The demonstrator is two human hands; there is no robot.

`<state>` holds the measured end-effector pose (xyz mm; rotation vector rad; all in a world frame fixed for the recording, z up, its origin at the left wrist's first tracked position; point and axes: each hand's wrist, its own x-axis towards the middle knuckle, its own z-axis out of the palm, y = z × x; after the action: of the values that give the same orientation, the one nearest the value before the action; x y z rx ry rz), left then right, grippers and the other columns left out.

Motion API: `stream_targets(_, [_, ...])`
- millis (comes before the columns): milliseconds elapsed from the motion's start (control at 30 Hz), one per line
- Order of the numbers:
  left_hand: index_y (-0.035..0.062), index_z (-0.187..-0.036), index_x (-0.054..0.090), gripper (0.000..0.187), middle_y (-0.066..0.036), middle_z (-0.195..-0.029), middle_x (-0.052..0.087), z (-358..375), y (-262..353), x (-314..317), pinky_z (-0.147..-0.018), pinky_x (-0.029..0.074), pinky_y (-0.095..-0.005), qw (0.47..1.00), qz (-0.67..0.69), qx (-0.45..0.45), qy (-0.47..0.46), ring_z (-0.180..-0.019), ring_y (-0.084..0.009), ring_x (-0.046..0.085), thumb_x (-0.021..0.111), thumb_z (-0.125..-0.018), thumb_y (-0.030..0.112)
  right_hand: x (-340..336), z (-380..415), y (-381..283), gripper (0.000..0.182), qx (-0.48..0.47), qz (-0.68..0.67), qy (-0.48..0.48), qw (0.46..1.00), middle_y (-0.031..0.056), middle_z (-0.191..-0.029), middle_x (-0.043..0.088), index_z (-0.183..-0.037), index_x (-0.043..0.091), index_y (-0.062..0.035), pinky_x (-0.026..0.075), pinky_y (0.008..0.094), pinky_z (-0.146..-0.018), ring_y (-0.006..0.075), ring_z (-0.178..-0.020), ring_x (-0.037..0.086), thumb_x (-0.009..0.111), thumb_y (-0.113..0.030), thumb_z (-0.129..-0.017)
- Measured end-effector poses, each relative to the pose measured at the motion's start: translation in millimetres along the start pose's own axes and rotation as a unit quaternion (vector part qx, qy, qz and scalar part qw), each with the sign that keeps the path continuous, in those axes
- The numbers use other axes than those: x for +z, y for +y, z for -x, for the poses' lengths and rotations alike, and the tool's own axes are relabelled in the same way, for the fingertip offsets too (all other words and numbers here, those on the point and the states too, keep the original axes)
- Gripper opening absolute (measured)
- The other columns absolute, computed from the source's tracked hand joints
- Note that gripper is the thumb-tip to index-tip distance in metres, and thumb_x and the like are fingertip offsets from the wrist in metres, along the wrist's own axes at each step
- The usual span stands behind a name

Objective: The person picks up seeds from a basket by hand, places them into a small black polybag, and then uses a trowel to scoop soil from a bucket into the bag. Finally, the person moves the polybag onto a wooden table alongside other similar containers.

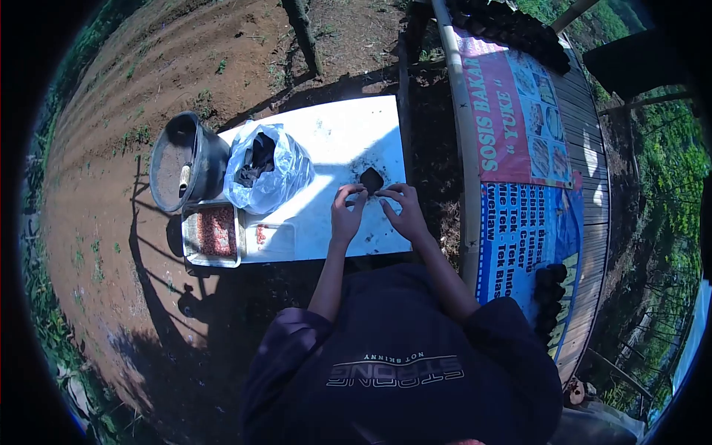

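small dark bag [371,179] between two bare hands, seen from above. i am pinching its near edge with the fingertips of the left hand [346,215] on the left side and of the right hand [406,213] on the right, both sets of fingers curling inward. the bag is sitting toward the right end of the white table [348,126], with dark crumbs [361,165] lying around it; whether it is filled, i cannot tell. to handle the thin edge well, i am judging that both pinches should be light and level, drawing evenly apart so that neither side is creasing or tipping. farther left, a clear plastic bag [293,174] is holding dark sheets [259,157], and just beside it a black bucket [213,163] is standing. at near left, a tray [239,237] is holding reddish grains [215,231]; to its right, a shallow clear tray [282,241] is bearing only a few.
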<state>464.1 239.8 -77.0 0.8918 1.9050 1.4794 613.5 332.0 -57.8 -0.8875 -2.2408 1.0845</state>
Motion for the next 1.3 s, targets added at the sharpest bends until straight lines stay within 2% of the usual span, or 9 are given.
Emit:
stream_targets(100, [0.0041, -0.105, 0.067, 0.019, -0.006, -0.108, 0.066, 6, -3, -2, -0.077, 0.053, -0.0325, 0.999, -0.016, -0.014, 0.023, -0.099, -0.0183, 0.066, 0.067, -0.094, 0.020, -4, 4, 6, 0.022, 0.014, 0.005, -0.006, 1.000, 0.0097, -0.108, 0.060, -0.108, 0.072, -0.0124, 0.043, 0.0415, -0.097, 0.0299, -0.108, 0.052, 0.068, -0.010, -0.086])
stream_targets(233, [0.0055, -0.105, 0.066, 0.019, -0.007, -0.111, 0.067, 9, -14, -12, -0.078, 0.054, -0.0335, 0.997, -0.059, -0.027, 0.035, -0.102, -0.0204, 0.066, 0.068, -0.093, 0.021, -3, 5, 16, 0.025, 0.021, 0.039, -0.015, 0.999, 0.0112, -0.113, 0.058, -0.110, 0.071, -0.0135, 0.043, 0.0428, -0.098, 0.0323, -0.111, 0.049, 0.068, -0.010, -0.085])
stream_targets(433, [0.0097, -0.105, 0.066, 0.018, -0.008, -0.118, 0.069, -4, -45, -24, -0.081, 0.055, -0.0384, 0.990, -0.140, -0.009, -0.023, -0.106, -0.0266, 0.065, 0.069, -0.092, 0.022, 18, -8, 25, 0.032, 0.035, 0.145, -0.027, 0.988, 0.0133, -0.123, 0.053, -0.115, 0.068, -0.0166, 0.043, 0.0460, -0.100, 0.0352, -0.116, 0.046, 0.066, -0.013, -0.084])
stream_targets(533, [0.0093, -0.104, 0.066, 0.018, -0.009, -0.114, 0.070, -15, -55, -21, -0.084, 0.054, -0.0399, 0.984, -0.167, -0.008, -0.067, -0.107, -0.0277, 0.064, 0.068, -0.092, 0.023, 29, -13, 31, 0.036, 0.044, 0.178, -0.035, 0.982, 0.0140, -0.127, 0.051, -0.119, 0.067, -0.0179, 0.043, 0.0478, -0.101, 0.0368, -0.119, 0.045, 0.066, -0.015, -0.083])
stream_targets(633, [0.0085, -0.103, 0.066, 0.019, -0.008, -0.111, 0.070, -25, -63, -15, -0.087, 0.052, -0.0398, 0.979, -0.190, 0.029, -0.074, -0.108, -0.0271, 0.063, 0.069, -0.091, 0.023, 40, -18, 33, 0.043, 0.038, 0.220, -0.050, 0.973, 0.0151, -0.134, 0.048, -0.124, 0.064, -0.0191, 0.044, 0.0490, -0.100, 0.0398, -0.122, 0.044, 0.066, -0.016, -0.081])
stream_targets(733, [0.0076, -0.103, 0.066, 0.019, -0.008, -0.110, 0.070, -33, -76, -11, -0.089, 0.050, -0.0394, 0.958, -0.241, 0.151, -0.038, -0.108, -0.0263, 0.063, 0.070, -0.089, 0.021, 50, -20, 38, 0.046, 0.025, 0.252, -0.057, 0.966, 0.0162, -0.138, 0.046, -0.127, 0.062, -0.0191, 0.044, 0.0493, -0.100, 0.0415, -0.122, 0.043, 0.065, -0.015, -0.081])
stream_targets(833, [0.0062, -0.101, 0.067, 0.017, -0.008, -0.105, 0.071, -33, -79, -9, -0.090, 0.050, -0.0390, 0.963, -0.227, 0.147, -0.025, -0.105, -0.0268, 0.065, 0.070, -0.088, 0.016, 61, -25, 46, 0.049, 0.029, 0.267, -0.055, 0.962, 0.0170, -0.140, 0.044, -0.128, 0.061, -0.0177, 0.044, 0.0500, -0.100, 0.0429, -0.122, 0.043, 0.064, -0.013, -0.080])
stream_targets(933, [0.0119, -0.102, 0.068, 0.016, -0.005, -0.103, 0.072, -33, -88, -8, -0.098, 0.041, -0.0409, 0.990, -0.127, 0.050, -0.032, -0.105, -0.0270, 0.061, 0.069, -0.088, 0.018, 68, -24, 47, 0.048, 0.045, 0.277, -0.048, 0.959, 0.0172, -0.140, 0.043, -0.127, 0.061, -0.0157, 0.044, 0.0506, -0.100, 0.0429, -0.123, 0.043, 0.064, -0.012, -0.079])
stream_targets(1300, [0.0095, -0.099, 0.068, 0.014, -0.009, -0.096, 0.072, -41, -94, -12, -0.094, 0.044, -0.0415, 0.985, -0.129, 0.091, -0.064, -0.102, -0.0290, 0.063, 0.070, -0.087, 0.017, 68, -23, 30, 0.049, 0.050, 0.331, -0.044, 0.941, 0.0163, -0.141, 0.043, -0.126, 0.061, -0.0144, 0.043, 0.0503, -0.102, 0.0428, -0.123, 0.043, 0.068, -0.015, -0.077])
